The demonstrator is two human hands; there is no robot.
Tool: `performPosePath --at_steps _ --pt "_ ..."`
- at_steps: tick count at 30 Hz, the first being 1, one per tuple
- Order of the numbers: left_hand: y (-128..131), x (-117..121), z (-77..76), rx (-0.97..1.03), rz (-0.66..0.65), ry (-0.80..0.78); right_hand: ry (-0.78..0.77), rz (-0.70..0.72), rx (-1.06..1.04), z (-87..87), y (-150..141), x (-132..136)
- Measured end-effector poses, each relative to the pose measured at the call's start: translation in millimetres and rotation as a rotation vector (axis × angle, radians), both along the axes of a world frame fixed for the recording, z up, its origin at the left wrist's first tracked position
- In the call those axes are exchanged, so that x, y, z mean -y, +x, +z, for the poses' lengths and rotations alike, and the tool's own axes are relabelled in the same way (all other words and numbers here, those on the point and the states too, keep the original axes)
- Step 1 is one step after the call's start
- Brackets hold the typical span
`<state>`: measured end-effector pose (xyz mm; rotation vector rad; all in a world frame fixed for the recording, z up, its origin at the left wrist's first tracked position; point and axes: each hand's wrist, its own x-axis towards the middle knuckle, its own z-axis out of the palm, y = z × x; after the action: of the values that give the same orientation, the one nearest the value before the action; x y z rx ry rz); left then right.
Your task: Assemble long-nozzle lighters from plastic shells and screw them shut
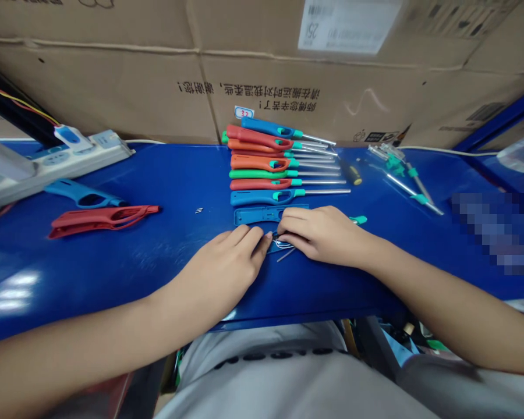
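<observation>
Pale grey shirt on me, row of black marks across the front (pixel 279 354), too slanted to read. Loose grey sleeve (pixel 463 381) by my right elbow. Forearms bare below that, left hand (pixel 227 262) and right hand (pixel 323 234) ungloved, slim fingers.

The lighters (pixel 259 174) are blue, red, orange and green with teal collars (pixel 293 174) and silver rods (pixel 321 174), the half-shell (pixel 255 215) blue, the desk (pixel 166 273) deep blue, the box (pixel 135 93) brown with black print.
</observation>
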<state>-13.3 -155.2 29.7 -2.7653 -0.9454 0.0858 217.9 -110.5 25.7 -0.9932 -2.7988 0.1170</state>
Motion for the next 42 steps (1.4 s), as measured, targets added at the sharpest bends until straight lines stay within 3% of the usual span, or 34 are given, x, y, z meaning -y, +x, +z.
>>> performPosePath --at_steps 9,18,25,42 --pt "-10 -12 -15.0 0.234 -0.010 -0.138 -0.088 0.067 -0.085 4.5 13 -7" --pt "-8 -8 -14.0 0.154 -0.040 -0.070 -0.068 0.067 -0.022 1.1 11 -7" --pt "-9 -13 -16.3 0.270 -0.016 -0.246 -0.064 0.056 0.014 1.7 9 -6" --pt "-10 -10 -9.8 0.182 0.004 -0.142 -0.062 0.117 0.003 11.9 14 -4"
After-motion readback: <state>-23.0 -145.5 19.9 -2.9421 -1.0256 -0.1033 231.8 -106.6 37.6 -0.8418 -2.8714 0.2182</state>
